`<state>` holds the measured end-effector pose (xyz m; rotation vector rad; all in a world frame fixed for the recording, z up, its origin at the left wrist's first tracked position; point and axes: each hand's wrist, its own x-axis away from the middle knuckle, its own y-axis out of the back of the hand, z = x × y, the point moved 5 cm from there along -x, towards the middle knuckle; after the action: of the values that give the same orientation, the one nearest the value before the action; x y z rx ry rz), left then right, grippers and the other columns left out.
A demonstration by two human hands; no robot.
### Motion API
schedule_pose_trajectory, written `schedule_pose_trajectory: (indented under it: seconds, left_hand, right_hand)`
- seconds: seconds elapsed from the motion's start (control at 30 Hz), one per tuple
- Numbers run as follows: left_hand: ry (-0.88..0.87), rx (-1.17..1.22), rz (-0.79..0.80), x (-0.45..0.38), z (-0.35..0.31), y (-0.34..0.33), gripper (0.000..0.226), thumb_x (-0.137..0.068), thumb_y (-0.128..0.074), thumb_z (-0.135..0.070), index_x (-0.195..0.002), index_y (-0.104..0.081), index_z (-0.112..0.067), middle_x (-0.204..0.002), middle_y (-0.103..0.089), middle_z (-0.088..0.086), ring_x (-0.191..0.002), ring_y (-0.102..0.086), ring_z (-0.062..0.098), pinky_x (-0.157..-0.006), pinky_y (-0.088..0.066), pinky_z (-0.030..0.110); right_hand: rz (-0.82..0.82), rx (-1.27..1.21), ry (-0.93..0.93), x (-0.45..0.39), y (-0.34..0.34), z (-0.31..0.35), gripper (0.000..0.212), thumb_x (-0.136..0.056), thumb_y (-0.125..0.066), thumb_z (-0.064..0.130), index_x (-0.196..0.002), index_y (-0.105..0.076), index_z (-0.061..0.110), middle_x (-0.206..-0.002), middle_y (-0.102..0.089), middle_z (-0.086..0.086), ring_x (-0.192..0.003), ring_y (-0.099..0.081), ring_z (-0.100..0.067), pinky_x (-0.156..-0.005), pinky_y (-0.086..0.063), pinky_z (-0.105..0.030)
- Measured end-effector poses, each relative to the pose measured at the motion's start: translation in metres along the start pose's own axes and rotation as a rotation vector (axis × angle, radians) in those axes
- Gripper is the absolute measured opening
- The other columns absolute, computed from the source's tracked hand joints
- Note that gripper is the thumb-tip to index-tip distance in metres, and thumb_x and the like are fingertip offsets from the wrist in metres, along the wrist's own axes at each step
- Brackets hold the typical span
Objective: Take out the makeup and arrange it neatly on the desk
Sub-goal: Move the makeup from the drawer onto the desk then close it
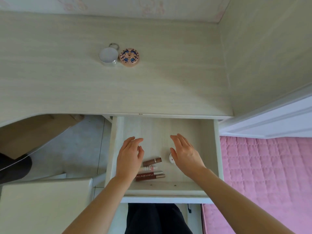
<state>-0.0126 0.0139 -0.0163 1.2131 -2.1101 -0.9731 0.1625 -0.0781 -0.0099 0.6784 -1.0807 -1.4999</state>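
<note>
Now both hands hover over the drawer (209, 149), fingers loose and holding nothing. Just right of the left hand (129, 159) lie the lipsticks (151, 169); a small white case (171, 158) peeks from beneath the right hand (186, 154). Two compacts (129, 56) sit far beyond the fingertips.

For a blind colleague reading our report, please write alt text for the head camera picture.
Two open hands, left hand and right hand, hover over an open drawer holding lipsticks and a small white case, touching nothing. On the desk behind, a white round jar and a patterned compact stand side by side.
</note>
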Motion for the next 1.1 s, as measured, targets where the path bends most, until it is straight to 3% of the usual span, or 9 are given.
schedule_pose_trajectory:
  seconds: [0.07, 0.13, 0.23, 0.37, 0.5, 0.9, 1.1]
  left_hand:
    - [0.167, 0.049, 0.044, 0.000, 0.016, -0.017, 0.029, -0.092, -0.056, -0.011, -0.121, -0.061, -0.012, -0.116, -0.062, 0.004, -0.117, -0.054, 0.016, -0.090, -0.046, 0.024]
    - [0.270, 0.058, 0.074, -0.003, 0.029, -0.030, 0.030, -0.093, -0.055, -0.013, -0.123, -0.059, -0.011, -0.113, -0.062, 0.004, -0.113, -0.054, 0.018, -0.092, -0.047, 0.027]
    - [0.343, 0.020, 0.113, -0.010, 0.043, -0.047, 0.034, -0.093, -0.055, -0.012, -0.126, -0.056, -0.010, -0.117, -0.062, 0.006, -0.118, -0.052, 0.023, -0.096, -0.048, 0.039]
    - [0.412, -0.131, 0.203, -0.016, 0.062, -0.068, 0.053, -0.092, -0.054, -0.012, -0.142, -0.037, -0.008, -0.142, -0.045, 0.010, -0.134, -0.036, 0.025, -0.105, -0.042, 0.042]
    - [0.499, -0.189, 0.225, -0.018, 0.080, -0.078, 0.064, -0.091, -0.056, -0.013, -0.146, -0.026, -0.004, -0.145, -0.039, 0.015, -0.132, -0.039, 0.030, -0.104, -0.043, 0.044]
    - [0.488, -0.245, 0.145, -0.022, 0.085, -0.084, 0.056, -0.085, -0.067, -0.014, -0.135, -0.043, -0.006, -0.134, -0.042, 0.016, -0.127, -0.040, 0.032, -0.104, -0.043, 0.042]
    - [0.456, -0.108, 0.113, -0.019, 0.080, -0.084, 0.053, -0.079, -0.073, -0.009, -0.125, -0.046, -0.013, -0.126, -0.043, 0.014, -0.112, -0.051, 0.031, -0.088, -0.051, 0.038]
  right_hand:
    - [0.052, -0.001, -0.049, 0.006, -0.015, -0.014, 0.042, -0.098, -0.047, 0.021, -0.138, -0.042, 0.007, -0.138, -0.048, -0.008, -0.135, -0.038, -0.020, -0.105, -0.039, -0.028]
    - [0.085, -0.012, -0.104, 0.010, -0.029, -0.027, 0.042, -0.098, -0.047, 0.023, -0.137, -0.042, 0.009, -0.136, -0.050, -0.006, -0.132, -0.042, -0.019, -0.099, -0.043, -0.028]
    - [0.152, -0.035, -0.195, 0.014, -0.052, -0.045, 0.044, -0.097, -0.049, 0.027, -0.137, -0.040, 0.013, -0.134, -0.050, -0.003, -0.128, -0.044, -0.017, -0.094, -0.050, -0.032]
    - [0.236, 0.001, -0.312, 0.014, -0.078, -0.062, 0.047, -0.097, -0.047, 0.035, -0.138, -0.037, 0.014, -0.132, -0.047, -0.004, -0.121, -0.045, -0.020, -0.083, -0.053, -0.031]
    - [0.275, -0.031, -0.450, 0.011, -0.091, -0.071, 0.052, -0.094, -0.049, 0.041, -0.136, -0.038, 0.013, -0.128, -0.043, -0.007, -0.116, -0.046, -0.024, -0.080, -0.051, -0.032]
    - [0.296, -0.081, -0.550, 0.015, -0.110, -0.067, 0.051, -0.095, -0.048, 0.041, -0.131, -0.038, 0.007, -0.130, -0.038, -0.010, -0.118, -0.044, -0.025, -0.087, -0.048, -0.033]
    - [0.272, -0.103, -0.503, 0.018, -0.112, -0.061, 0.050, -0.094, -0.051, 0.039, -0.128, -0.037, 0.005, -0.132, -0.038, -0.011, -0.118, -0.042, -0.025, -0.088, -0.047, -0.031]
